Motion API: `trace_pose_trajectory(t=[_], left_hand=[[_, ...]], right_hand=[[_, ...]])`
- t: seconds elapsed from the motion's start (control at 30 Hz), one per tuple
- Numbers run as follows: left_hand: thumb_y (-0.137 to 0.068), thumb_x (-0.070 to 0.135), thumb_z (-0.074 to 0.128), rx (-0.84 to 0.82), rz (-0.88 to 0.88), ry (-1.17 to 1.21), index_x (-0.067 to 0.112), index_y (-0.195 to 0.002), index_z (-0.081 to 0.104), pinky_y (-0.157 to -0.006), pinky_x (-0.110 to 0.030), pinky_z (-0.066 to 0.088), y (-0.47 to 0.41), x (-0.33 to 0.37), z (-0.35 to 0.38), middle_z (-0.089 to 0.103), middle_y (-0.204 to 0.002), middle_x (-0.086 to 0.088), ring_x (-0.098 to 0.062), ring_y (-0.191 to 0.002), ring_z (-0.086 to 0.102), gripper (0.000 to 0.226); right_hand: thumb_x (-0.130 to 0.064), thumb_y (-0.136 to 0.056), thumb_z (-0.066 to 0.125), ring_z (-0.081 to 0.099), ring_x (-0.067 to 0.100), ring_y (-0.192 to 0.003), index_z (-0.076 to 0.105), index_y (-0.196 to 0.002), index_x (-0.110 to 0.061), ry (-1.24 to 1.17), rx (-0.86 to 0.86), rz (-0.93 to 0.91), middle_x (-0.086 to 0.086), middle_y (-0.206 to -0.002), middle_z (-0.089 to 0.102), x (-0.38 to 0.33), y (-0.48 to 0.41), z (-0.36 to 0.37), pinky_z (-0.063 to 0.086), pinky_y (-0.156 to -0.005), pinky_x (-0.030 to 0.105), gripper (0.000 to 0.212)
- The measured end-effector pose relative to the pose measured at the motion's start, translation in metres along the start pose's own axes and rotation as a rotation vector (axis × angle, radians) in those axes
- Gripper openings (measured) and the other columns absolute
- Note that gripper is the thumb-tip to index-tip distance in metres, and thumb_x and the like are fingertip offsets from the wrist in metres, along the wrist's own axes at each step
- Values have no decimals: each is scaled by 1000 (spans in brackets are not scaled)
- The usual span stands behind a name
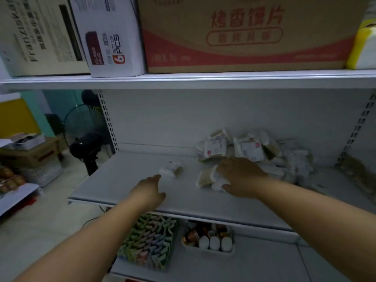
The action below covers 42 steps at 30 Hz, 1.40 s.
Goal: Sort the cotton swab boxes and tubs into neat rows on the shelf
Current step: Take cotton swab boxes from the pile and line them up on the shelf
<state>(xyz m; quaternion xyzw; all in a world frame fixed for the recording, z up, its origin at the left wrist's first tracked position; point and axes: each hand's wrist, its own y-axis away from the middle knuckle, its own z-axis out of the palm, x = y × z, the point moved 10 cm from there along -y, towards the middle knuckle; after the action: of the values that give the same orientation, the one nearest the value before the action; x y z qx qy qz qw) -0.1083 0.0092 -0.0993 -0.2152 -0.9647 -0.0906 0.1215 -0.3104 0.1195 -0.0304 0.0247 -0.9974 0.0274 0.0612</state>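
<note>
Top row, left to right.
Beige box (40, 33): "Franziska…" printed sideways, its end cut off.
White box (109, 37): "GLASS MUG", "SET OF 6 PCS", with a large 6.
Brown carton (244, 33): large red "烤香馍片"; the smaller print is blurred.
Below, far right: cotton swab packs (248, 149), labels too blurred to read.

swab packs (250, 151): jumbled heap, shelf (126, 180) rear right | 1 pack (171, 169): alone, left
</note>
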Motion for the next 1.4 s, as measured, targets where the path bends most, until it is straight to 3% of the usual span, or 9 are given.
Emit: trace_pose_trajectory(t=[0.27, 0.4, 0.53, 0.67, 0.77, 0.93, 1.03, 1.27, 1.4], left_hand=[[-95, 40, 43, 213, -198, 180, 13, -133, 42, -95, -37, 41, -68, -25, 5, 51, -133, -10, -30, -120, 48, 46], [-93, 52, 41, 177, -208, 175, 13, -140, 35, -100, -38, 39, -104, -31, 0, 45, -141, -12, -31, -126, 45, 61], [-81, 65, 52, 53, -227, 110, 9, -126, 53, -95, -36, 44, -127, -30, 11, 53, -128, -14, -31, -118, 50, 72], [-71, 44, 75, 31, -195, 400, 12, -71, 63, -56, -23, 40, -135, -27, 13, 62, -79, -8, -22, -74, 61, 34], [-73, 25, 77, 96, -214, 742, 8, -81, 61, -59, -26, 45, -130, -42, 8, 64, -81, -11, -22, -69, 61, 25], [-83, 2, 65, -124, -135, 1616, 1, -105, 61, -69, -30, 58, -106, -35, 10, 72, -97, -15, -27, -89, 69, 22], [-83, 1, 61, -245, 11, 1725, 6, -105, 64, -70, -30, 59, -91, -18, -1, 73, -100, -11, -27, -93, 69, 23], [-90, 0, 52, -404, 176, 1808, 9, -112, 62, -70, -28, 57, -66, 40, 8, 71, -107, -8, -22, -97, 68, 26], [-90, 2, 55, -532, 264, 1686, 15, -111, 63, -70, -27, 57, -38, 108, 34, 72, -106, -3, -20, -97, 68, 27]], right_hand=[[-48, -76, 60, 54, 27, -103, 61, -104, -17, 238, 106, -274, 7, -107, 60, -33, -62, 30, 38, -92, 37, 42], [-36, -84, 56, 56, 24, -101, 60, -102, -21, 372, 64, -318, 2, -104, 63, -44, -90, 53, 38, -92, 36, 24], [-28, -88, 49, 59, 27, -90, 59, -87, -19, 21, 80, -241, 6, -94, 65, -37, -114, 34, 46, -80, 36, 13], [-31, -91, 54, 50, 16, -61, 40, -61, -24, -478, 261, -32, -3, -63, 49, -11, -118, 7, 36, -58, 31, 34], [-30, -93, 55, 62, 17, -71, 64, -81, -12, -919, 321, 275, 5, -76, 67, 18, -120, 12, 47, -66, 31, 23], [-20, -89, 60, 70, 15, -72, 68, -93, -16, -1767, 286, 528, 2, -76, 75, 11, -120, 44, 57, -68, 28, 10], [-13, -86, 61, 68, 25, -85, 66, -94, -11, -1956, 338, 599, 12, -91, 73, 2, -109, 51, 52, -84, 41, 10], [10, -84, 45, 67, 25, -83, 56, -110, -16, -2088, 560, 645, 9, -98, 68, 15, -24, 47, 57, -61, 35, 38], [8, -85, 45, 64, 26, -82, 56, -110, -10, -1987, 707, 811, 12, -98, 65, 37, 58, 50, 55, -59, 32, 33]])
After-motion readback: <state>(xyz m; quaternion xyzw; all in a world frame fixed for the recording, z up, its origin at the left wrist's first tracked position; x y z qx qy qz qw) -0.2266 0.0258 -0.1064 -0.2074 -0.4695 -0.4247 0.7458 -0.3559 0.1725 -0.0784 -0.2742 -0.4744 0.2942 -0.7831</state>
